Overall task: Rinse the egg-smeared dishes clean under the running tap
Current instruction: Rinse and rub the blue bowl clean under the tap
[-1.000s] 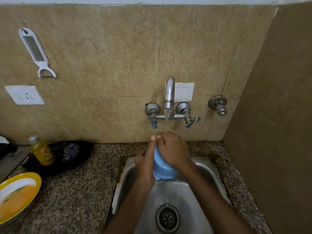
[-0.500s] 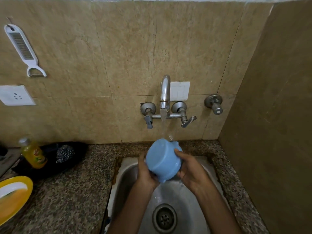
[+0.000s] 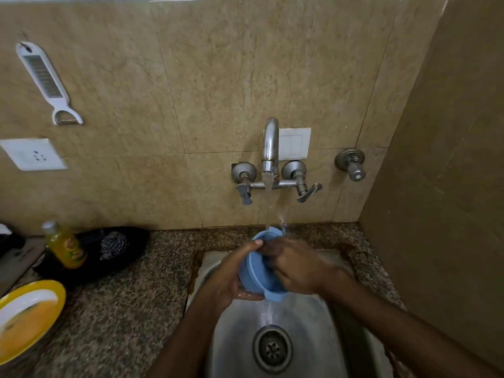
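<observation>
Below the running tap [image 3: 270, 148], the left hand [image 3: 231, 279] grasps a blue bowl [image 3: 255, 271]; the right hand [image 3: 300, 266] reaches inside it, its grip impossible to tell.

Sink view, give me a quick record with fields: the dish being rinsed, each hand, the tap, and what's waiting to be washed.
dish: blue bowl, tilted under the stream
left hand: grips the bowl from outside, thumb on rim
right hand: reaches into the bowl
tap: running, water lands in the bowl
waiting: yellow plate, egg-smeared, on the counter left of the sink
</observation>
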